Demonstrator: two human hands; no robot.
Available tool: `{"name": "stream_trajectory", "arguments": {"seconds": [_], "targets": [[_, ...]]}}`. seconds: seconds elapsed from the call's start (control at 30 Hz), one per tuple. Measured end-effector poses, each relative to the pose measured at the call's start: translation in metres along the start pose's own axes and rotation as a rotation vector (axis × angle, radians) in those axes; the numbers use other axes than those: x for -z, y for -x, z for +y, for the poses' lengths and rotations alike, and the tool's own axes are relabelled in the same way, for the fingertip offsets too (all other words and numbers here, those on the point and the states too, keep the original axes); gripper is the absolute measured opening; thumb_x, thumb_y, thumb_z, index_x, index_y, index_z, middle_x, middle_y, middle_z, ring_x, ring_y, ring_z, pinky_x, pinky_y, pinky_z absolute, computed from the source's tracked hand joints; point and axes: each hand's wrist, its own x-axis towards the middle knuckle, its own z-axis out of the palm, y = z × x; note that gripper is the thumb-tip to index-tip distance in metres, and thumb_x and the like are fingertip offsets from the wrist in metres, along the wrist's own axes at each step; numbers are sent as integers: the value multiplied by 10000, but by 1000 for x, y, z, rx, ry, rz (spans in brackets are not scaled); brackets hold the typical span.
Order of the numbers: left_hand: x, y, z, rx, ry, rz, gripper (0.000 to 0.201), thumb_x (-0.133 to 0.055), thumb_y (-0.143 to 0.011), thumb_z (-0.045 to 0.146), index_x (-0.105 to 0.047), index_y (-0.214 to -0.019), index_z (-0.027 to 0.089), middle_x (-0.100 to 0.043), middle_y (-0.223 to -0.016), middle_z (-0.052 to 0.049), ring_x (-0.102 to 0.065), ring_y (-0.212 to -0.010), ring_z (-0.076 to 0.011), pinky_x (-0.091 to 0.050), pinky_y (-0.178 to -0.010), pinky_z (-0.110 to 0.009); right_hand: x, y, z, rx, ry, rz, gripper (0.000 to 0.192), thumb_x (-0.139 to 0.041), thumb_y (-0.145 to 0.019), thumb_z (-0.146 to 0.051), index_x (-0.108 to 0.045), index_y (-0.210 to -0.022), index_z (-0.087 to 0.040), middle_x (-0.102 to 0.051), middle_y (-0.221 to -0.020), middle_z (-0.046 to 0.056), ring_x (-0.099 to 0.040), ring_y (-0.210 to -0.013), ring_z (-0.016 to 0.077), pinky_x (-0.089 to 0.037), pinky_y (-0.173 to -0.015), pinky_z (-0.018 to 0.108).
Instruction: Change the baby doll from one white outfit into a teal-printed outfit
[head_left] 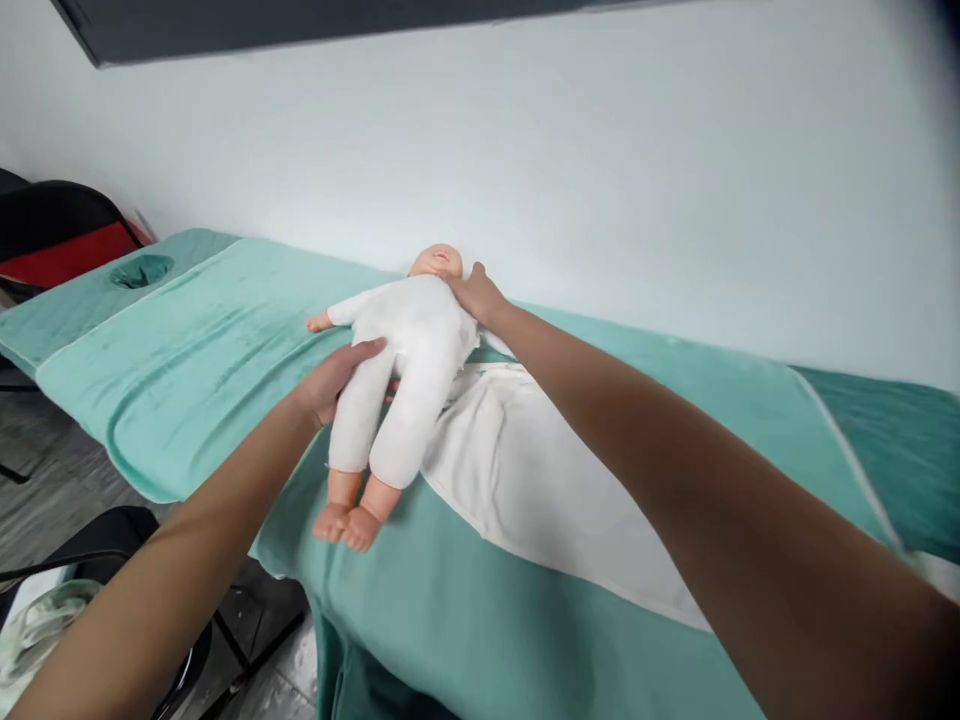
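Left hand (pixel 334 380) cups the hip of the baby doll (pixel 409 365), fingers wrapped partway round its soft white suit. Doll lies face-up on the teal fleece-covered table (pixel 225 350), partly over a flat white cloth (pixel 540 480). Right hand (pixel 474 295) grips its shoulder by the neck, fingers curled.

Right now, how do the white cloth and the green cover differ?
The white cloth is small and lies flat on top; the green cover spans the whole table and hangs over its edge. The doll, held by left hand and right hand, overlaps the cloth's corner. Both are soft fabric.
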Motion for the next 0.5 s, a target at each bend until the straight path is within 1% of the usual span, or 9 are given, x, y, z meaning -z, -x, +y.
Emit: {"name": "stream_trajectory", "arguments": {"seconds": [0.07,0.17,0.23,0.3,0.37,0.4,0.43,0.5], "targets": [[-35,15,-3,-58,-74,15,481,-567,-897,520,-655,-1061,77,-741,-838,-143,-710,-843,-294,-578,-744,-482,39,25,10,15,24,25,940,-554,-867,-683,-279,-1503,-48,-518,-1436,254,-556,-1259,380,-442,-1061,486],[-96,34,-17,-156,-150,-3,538,-546,-885,595,-654,-1090,109,-741,-868,-168,-714,-901,-335,-583,-759,-509,103,69,32,30,85,81,953,-533,-881,-689,-263,-1517,-33,-505,-1444,266,-546,-1277,373,-426,-1075,474],[-137,45,-30,-225,-133,-71,575,-520,-882,626,-641,-1143,128,-741,-918,-180,-717,-904,-344,-588,-750,-514,142,98,50,-3,127,123,972,-524,-886,-697,-239,-1533,-31,-488,-1459,278,-540,-1286,381,-421,-1075,480],[-173,55,-42,-261,-91,-161,612,-524,-867,643,-613,-1212,146,-738,-972,-188,-722,-888,-343,-593,-731,-507,175,126,66,-52,148,150,979,-514,-889,-702,-220,-1546,-37,-490,-1454,290,-554,-1270,391,-434,-1054,489],[-200,65,-51,-263,-47,-247,653,-558,-836,656,-581,-1268,167,-734,-1016,-192,-726,-866,-337,-600,-712,-496,198,148,81,-82,155,160,983,-518,-886,-704,-211,-1553,-51,-493,-1452,295,-567,-1255,395,-444,-1037,493],[-209,70,-55,-257,-32,-281,673,-572,-820,662,-568,-1287,177,-732,-1033,-193,-728,-857,-334,-603,-704,-491,205,157,87,-88,154,163,994,-523,-878,-711,-204,-1558,-60,-485,-1460,295,-567,-1256,395,-445,-1036,494],[-216,74,-58,-248,-21,-306,688,-580,-809,668,-559,-1300,187,-729,-1047,-193,-729,-850,-332,-606,-696,-486,210,163,93,-90,153,167,1006,-526,-869,-723,-200,-1561,-70,-477,-1471,291,-562,-1264,394,-443,-1039,496],[-223,83,-63,-214,1,-328,701,-585,-804,667,-539,-1325,200,-724,-1071,-196,-732,-842,-330,-610,-684,-478,213,171,104,-98,150,172,1012,-525,-857,-740,-204,-1560,-87,-467,-1486,280,-551,-1281,393,-439,-1045,499]]}}
